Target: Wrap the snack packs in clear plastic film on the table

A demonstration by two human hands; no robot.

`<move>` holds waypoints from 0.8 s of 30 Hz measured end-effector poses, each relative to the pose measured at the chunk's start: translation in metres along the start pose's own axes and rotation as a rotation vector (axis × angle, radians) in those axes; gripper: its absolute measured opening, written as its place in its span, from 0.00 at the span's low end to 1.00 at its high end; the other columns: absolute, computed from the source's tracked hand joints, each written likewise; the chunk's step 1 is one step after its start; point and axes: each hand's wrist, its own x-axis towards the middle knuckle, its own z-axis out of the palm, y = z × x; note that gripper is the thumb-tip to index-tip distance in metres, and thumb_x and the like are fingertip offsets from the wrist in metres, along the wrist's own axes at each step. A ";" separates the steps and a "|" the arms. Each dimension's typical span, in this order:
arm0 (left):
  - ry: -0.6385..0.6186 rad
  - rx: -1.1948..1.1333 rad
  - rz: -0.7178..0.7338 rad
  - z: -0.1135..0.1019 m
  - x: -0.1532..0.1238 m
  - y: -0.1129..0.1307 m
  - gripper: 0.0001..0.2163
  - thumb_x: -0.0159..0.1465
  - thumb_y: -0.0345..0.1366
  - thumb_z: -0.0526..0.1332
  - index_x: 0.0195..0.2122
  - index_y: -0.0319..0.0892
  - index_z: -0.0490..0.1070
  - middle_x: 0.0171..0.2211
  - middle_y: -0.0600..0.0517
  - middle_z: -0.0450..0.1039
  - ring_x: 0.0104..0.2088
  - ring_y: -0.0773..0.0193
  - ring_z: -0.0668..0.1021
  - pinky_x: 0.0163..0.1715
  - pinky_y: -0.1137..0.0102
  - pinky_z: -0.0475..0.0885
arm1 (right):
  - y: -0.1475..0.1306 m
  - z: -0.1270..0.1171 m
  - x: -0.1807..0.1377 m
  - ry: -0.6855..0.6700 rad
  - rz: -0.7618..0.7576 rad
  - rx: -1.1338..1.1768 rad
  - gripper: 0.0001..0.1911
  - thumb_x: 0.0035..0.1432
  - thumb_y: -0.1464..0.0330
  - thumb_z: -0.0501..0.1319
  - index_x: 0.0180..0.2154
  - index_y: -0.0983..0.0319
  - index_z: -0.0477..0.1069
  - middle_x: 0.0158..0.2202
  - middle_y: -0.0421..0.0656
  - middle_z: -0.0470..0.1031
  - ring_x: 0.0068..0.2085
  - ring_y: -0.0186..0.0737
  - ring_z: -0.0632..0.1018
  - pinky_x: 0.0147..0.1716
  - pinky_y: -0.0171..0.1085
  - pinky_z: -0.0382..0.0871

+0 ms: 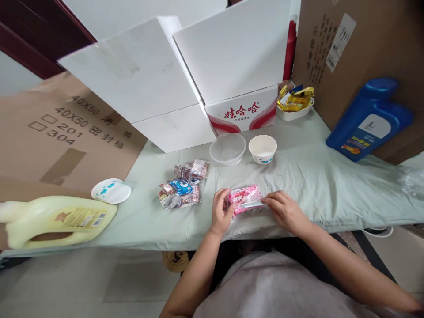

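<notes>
A pink-and-clear plastic snack packet [245, 198] with white lettering lies level near the front edge of the cloth-covered table. My left hand [222, 212] is closed round its left end, thumb in front. With fingers pinched together, my right hand [285, 211] holds the packet's right end by the wrapper edge. What is inside the packet cannot be made out clearly. To the left of my hands lies a small heap of wrapped snacks [182, 187], some brown, one blue. Just beyond the packet stand a clear plastic bowl [228, 149] and a white paper bowl [263, 149] with blue-green flowers.
White cartons [232, 57] stand along the back. Brown cardboard boxes [66, 132] flank both sides. A yellow jug [66, 221] and a tipped paper bowl [111, 191] lie left. At right are a blue bottle [367, 123] and a white dish [294, 115] of yellow-wrapped items.
</notes>
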 end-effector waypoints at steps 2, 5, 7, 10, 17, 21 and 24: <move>-0.060 0.015 0.057 -0.001 0.002 0.000 0.21 0.63 0.43 0.61 0.56 0.44 0.65 0.53 0.42 0.65 0.53 0.54 0.71 0.49 0.61 0.71 | 0.022 -0.009 -0.008 0.048 0.091 -0.083 0.17 0.64 0.74 0.50 0.49 0.61 0.71 0.44 0.50 0.73 0.45 0.46 0.72 0.44 0.45 0.70; -0.054 -0.024 0.080 0.000 0.004 -0.002 0.16 0.61 0.40 0.64 0.49 0.43 0.69 0.49 0.44 0.69 0.51 0.56 0.73 0.52 0.59 0.70 | 0.054 -0.028 -0.024 0.114 0.285 -0.287 0.15 0.64 0.71 0.51 0.44 0.62 0.74 0.40 0.50 0.75 0.43 0.49 0.73 0.45 0.49 0.69; -0.024 -0.061 0.040 0.002 0.005 -0.004 0.08 0.62 0.38 0.63 0.41 0.43 0.71 0.44 0.46 0.72 0.46 0.58 0.76 0.48 0.61 0.72 | 0.060 -0.036 -0.030 0.161 0.379 -0.376 0.13 0.63 0.70 0.52 0.42 0.62 0.75 0.39 0.50 0.75 0.43 0.50 0.73 0.46 0.51 0.67; 0.006 -0.114 -0.021 0.006 0.006 -0.008 0.04 0.64 0.36 0.60 0.35 0.42 0.71 0.40 0.48 0.73 0.43 0.61 0.77 0.45 0.64 0.72 | 0.038 -0.031 -0.021 0.194 0.311 -0.275 0.13 0.62 0.65 0.57 0.47 0.61 0.72 0.45 0.51 0.74 0.48 0.51 0.72 0.49 0.52 0.67; 0.017 -0.234 -0.186 0.003 0.005 -0.006 0.06 0.62 0.38 0.62 0.32 0.42 0.71 0.35 0.50 0.75 0.38 0.62 0.78 0.42 0.66 0.72 | -0.018 0.021 0.031 0.009 0.188 0.158 0.15 0.61 0.61 0.58 0.47 0.59 0.71 0.51 0.51 0.72 0.51 0.50 0.72 0.51 0.51 0.68; 0.124 -0.247 -0.344 -0.016 0.014 -0.006 0.08 0.60 0.41 0.63 0.30 0.41 0.70 0.25 0.54 0.72 0.26 0.67 0.74 0.29 0.73 0.70 | 0.002 0.020 0.036 0.204 0.534 0.446 0.15 0.63 0.55 0.54 0.35 0.60 0.67 0.30 0.43 0.74 0.32 0.41 0.77 0.33 0.41 0.72; 0.186 -0.224 -0.386 -0.029 0.035 -0.011 0.12 0.59 0.44 0.63 0.29 0.42 0.66 0.22 0.57 0.68 0.20 0.71 0.70 0.23 0.74 0.65 | 0.016 0.016 0.030 0.275 0.661 0.652 0.19 0.59 0.49 0.56 0.34 0.59 0.64 0.26 0.39 0.71 0.27 0.39 0.77 0.28 0.37 0.71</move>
